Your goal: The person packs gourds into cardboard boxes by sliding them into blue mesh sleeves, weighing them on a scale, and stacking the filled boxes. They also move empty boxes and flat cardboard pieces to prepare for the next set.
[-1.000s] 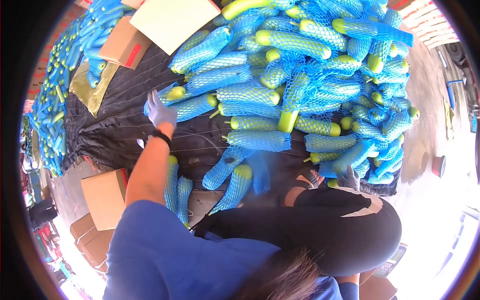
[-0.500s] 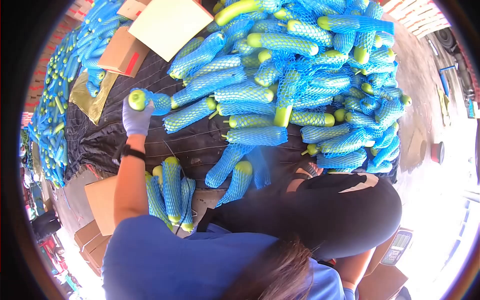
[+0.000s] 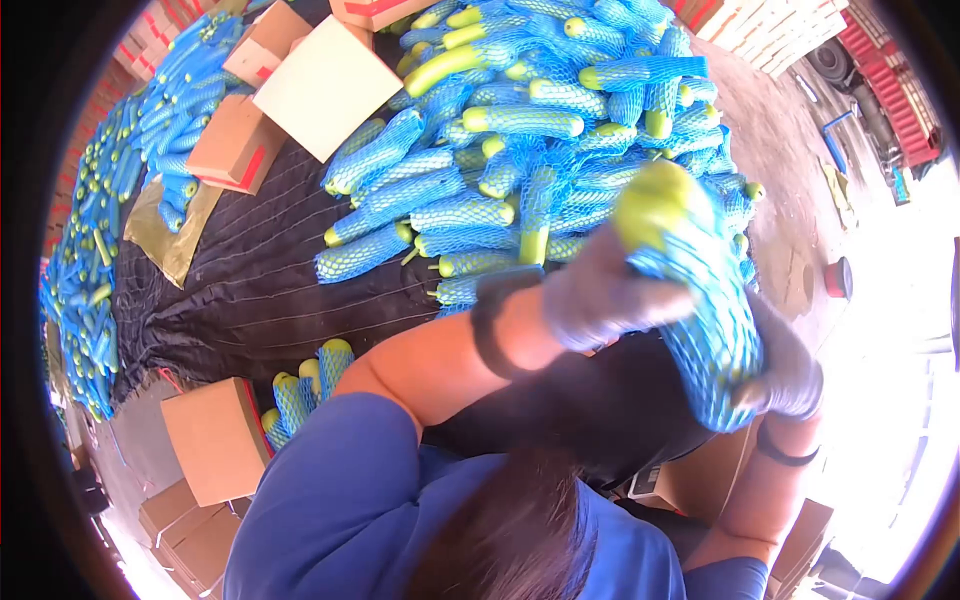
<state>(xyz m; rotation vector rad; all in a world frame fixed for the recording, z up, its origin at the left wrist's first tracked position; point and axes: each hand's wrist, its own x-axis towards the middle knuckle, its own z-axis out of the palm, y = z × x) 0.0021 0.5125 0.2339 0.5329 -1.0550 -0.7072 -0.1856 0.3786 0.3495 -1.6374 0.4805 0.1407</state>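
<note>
A green gourd in blue foam netting [image 3: 700,290] is held up close to the camera between both gloved hands. My left hand [image 3: 610,295] grips its upper part, with a black band on the wrist. My right hand [image 3: 785,375] holds its lower end from the right. Behind them a large pile of netted gourds [image 3: 530,150] lies on a black quilted cloth [image 3: 250,280]. Several netted gourds [image 3: 305,385] stand in an open box by my left side.
Cardboard boxes [image 3: 215,440] sit at the lower left and more boxes [image 3: 325,85] lie at the top of the cloth. A second heap of netted gourds [image 3: 95,230] runs along the far left. A red truck [image 3: 885,80] stands at the upper right.
My left hand took one netted gourd from the cloth's left side and carried it up and right, close to the camera. My right hand rose and closed on its lower end.
</note>
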